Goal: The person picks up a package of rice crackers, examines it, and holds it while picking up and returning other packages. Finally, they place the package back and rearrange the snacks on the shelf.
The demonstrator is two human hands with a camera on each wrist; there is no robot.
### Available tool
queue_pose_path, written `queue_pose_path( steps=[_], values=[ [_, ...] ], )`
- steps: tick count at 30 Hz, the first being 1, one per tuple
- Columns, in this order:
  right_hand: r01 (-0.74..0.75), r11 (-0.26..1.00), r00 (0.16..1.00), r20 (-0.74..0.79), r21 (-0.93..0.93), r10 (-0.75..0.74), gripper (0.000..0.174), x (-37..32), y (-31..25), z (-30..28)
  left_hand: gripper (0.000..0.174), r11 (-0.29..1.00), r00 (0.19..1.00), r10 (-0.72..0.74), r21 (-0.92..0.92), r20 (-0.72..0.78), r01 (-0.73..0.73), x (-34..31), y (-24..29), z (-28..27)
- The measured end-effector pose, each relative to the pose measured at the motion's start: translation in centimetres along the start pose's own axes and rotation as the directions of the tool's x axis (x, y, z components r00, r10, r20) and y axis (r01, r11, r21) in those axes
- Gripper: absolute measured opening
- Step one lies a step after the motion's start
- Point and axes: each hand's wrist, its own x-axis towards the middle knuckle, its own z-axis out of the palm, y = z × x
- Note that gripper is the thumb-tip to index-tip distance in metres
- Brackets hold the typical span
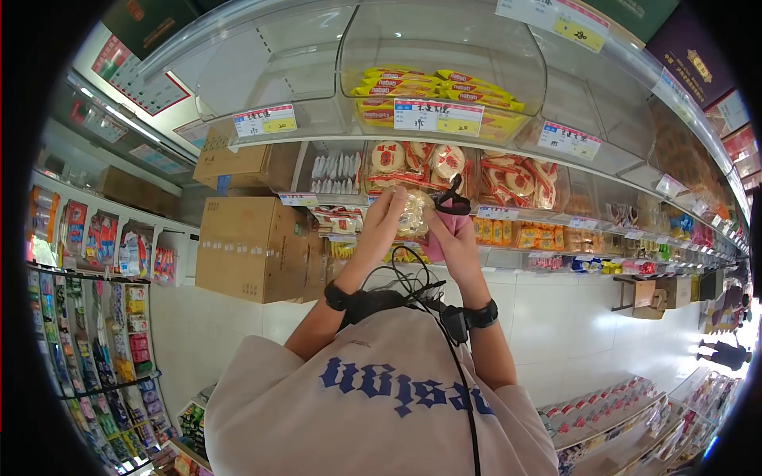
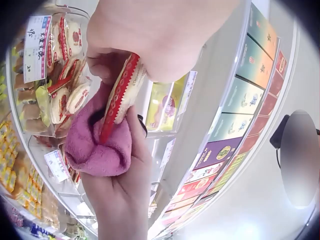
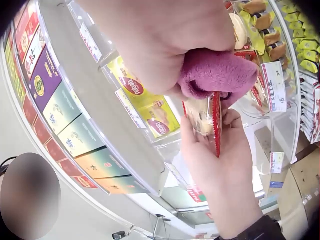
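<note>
nearest the head camera was a pale shirt (image 1: 365,428) with blue lettering. beyond it, the left hand (image 1: 379,234) gripped a round wrapped packet (image 1: 413,214) between thumb and fingers, in front of the shelves. the right hand (image 1: 459,252) had its fingers curled round a pink cloth (image 3: 217,72), bunched against the packet.

the packet could slip if its smooth wrapper slid in the left hand's grip, and whatever was inside might crack if the cloth were pressed too hard. the black strap (image 1: 450,193) could snag on a shelf edge if swung low.

a large clear bin (image 1: 452,40) held stacked yellow packets (image 1: 436,94); a lower bin (image 1: 559,202) held round, red-trimmed packs (image 1: 520,181). small white sachets (image 1: 337,170) stood in a compartment left of those. what the cardboard box (image 1: 238,250) held could not be seen.
</note>
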Motion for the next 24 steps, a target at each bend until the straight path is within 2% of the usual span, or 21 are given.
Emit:
queue_pose_path(
  steps=[1, 4, 7, 8, 10, 13, 16, 19, 22, 23, 24],
  values=[
    [0.028, 1.0, 1.0, -0.006, -0.005, -0.028, 0.009, 0.1, 0.1, -0.1, 0.042, 1.0, 1.0, -0.016, 0.01, 0.013, 0.016, 0.0, 0.2, -0.1],
    [0.073, 0.993, 0.995, -0.072, 0.092, -0.066, 0.009, 0.5, 1.2, -0.2, 0.042, 0.958, 0.995, -0.081, -0.279, -0.057, 0.062, -0.7, 2.5, 1.0],
    [0.072, 0.987, 0.993, -0.103, 0.145, -0.057, 0.009, 0.3, 0.4, -0.3, 0.042, 0.988, 1.0, 0.017, -0.154, -0.002, -0.017, 0.2, -0.6, -0.7],
    [0.059, 0.986, 0.993, -0.106, 0.155, -0.043, 0.009, 0.4, 0.1, -0.4, 0.041, 0.993, 0.999, 0.022, -0.118, -0.031, -0.025, 0.3, -1.1, -1.1],
    [0.031, 0.984, 0.994, -0.11, 0.176, -0.012, 0.01, 0.3, -0.4, -0.5, 0.037, 0.998, 0.995, 0.033, -0.044, -0.09, -0.037, 0.1, -1.3, -1.5],
    [0.058, 0.982, 0.99, -0.138, 0.178, -0.033, 0.011, 0.5, -0.9, -0.4, 0.031, 0.99, 0.988, 0.126, -0.049, -0.087, -0.131, -0.6, -0.4, -1.2],
    [0.02, 0.988, 0.993, -0.121, 0.155, -0.001, 0.01, 0.5, -0.4, -1.1, 0.028, 0.982, 0.98, 0.187, -0.002, -0.07, -0.187, -1.2, 0.5, -0.5],
    [0.143, 0.985, 0.973, -0.171, -0.093, -0.157, 0.014, 0.4, -0.4, -1.1, 0.033, 0.944, 0.965, 0.263, 0.206, 0.002, -0.257, -1.2, 1.2, 0.0],
    [0.194, 0.966, 0.971, -0.108, -0.173, -0.214, 0.017, -0.2, -0.4, 0.7, 0.048, 0.912, 0.938, 0.339, 0.219, 0.07, -0.346, -0.8, -0.3, 0.8],
    [0.187, 0.955, 0.98, -0.016, -0.231, -0.196, 0.012, -0.6, 0.4, 0.7, 0.051, 0.949, 0.958, 0.278, 0.131, 0.073, -0.286, -0.9, -0.6, 1.0],
    [0.274, 0.918, 0.96, 0.018, -0.288, -0.281, 0.011, -0.6, 0.2, 1.2, 0.054, 0.975, 0.973, 0.216, 0.042, 0.082, -0.22, -1.2, -0.3, 1.3]
  ],
)
